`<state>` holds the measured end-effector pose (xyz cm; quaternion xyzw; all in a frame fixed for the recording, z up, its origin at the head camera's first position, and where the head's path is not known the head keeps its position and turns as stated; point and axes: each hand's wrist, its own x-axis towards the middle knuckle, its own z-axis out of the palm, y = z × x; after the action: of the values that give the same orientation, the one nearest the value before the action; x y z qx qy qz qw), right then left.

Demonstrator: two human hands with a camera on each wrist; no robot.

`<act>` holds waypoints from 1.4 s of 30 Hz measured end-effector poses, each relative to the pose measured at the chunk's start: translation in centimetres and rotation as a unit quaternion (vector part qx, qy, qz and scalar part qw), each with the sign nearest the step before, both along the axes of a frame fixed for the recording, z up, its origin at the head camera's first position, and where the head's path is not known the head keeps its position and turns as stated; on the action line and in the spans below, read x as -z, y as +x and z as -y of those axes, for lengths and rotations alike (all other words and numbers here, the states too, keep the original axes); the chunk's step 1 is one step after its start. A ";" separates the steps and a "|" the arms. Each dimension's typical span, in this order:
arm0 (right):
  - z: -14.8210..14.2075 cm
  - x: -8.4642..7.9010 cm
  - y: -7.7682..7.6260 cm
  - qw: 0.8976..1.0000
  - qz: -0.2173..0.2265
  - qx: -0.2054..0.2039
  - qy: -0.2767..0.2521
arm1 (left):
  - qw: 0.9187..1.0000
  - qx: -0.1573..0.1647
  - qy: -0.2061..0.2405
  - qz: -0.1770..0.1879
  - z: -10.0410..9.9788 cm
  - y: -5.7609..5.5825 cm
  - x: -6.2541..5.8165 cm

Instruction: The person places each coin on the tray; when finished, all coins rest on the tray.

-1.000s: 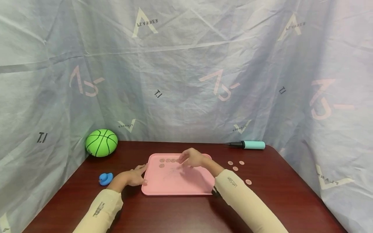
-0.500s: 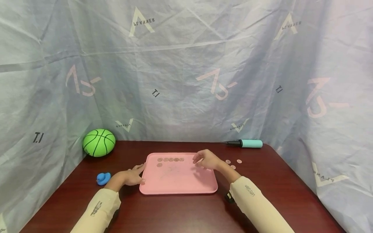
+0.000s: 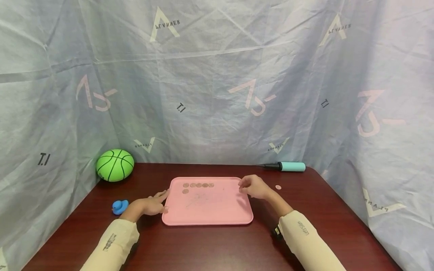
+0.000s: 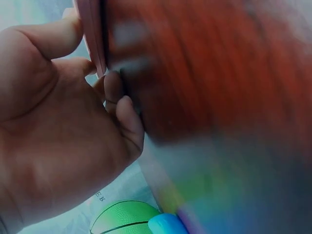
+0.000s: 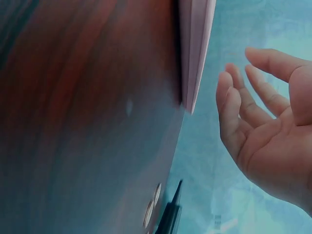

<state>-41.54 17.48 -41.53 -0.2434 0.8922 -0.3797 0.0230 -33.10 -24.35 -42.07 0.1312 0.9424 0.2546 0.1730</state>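
A pink tray (image 3: 217, 210) lies on the dark red-brown table. Several copper-coloured coins (image 3: 199, 185) form a row near its back edge, and a single coin (image 3: 185, 191) lies in front of the row's left end. My left hand (image 3: 154, 204) grips the tray's left rim; in the left wrist view, its thumb is on one side of the rim and some fingers curl at the other. Over the tray's right rim hovers my right hand (image 3: 255, 187), fingers loosely bent with nothing visible between them. Right of it, a coin (image 3: 278, 187) rests on the table.
A green basketball (image 3: 115, 165) sits at the back left, with a blue rubber duck (image 3: 120, 207) nearer on the left. At the back right lies a turquoise and black hand pump (image 3: 293, 166). Two coins (image 5: 148, 213) appear near the pump in the right wrist view. Printed cloth surrounds the table.
My right hand has left the row's right end and moved rightward across the tray to its right rim. A coin it was over now shows in the row. The left hand stays on the rim.
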 end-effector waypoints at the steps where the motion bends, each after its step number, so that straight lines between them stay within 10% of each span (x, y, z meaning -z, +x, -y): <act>1: -0.5 0.1 -0.1 1.000 0.000 0.008 0.002 | 1.000 -0.001 0.002 0.000 0.0 0.1 -0.1; 8: -3.7 0.1 -0.3 0.996 0.016 0.077 0.039 | 1.000 0.014 -0.023 -0.001 0.2 -0.2 0.0; 42: -10.5 0.1 -1.9 0.979 0.083 0.107 0.151 | 1.000 0.001 -0.018 -0.001 0.2 -0.2 0.0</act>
<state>-43.40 28.00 -41.68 -0.1076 0.9550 -0.2601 0.0930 -33.27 -24.57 -42.04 0.1291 0.9469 0.2372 0.1745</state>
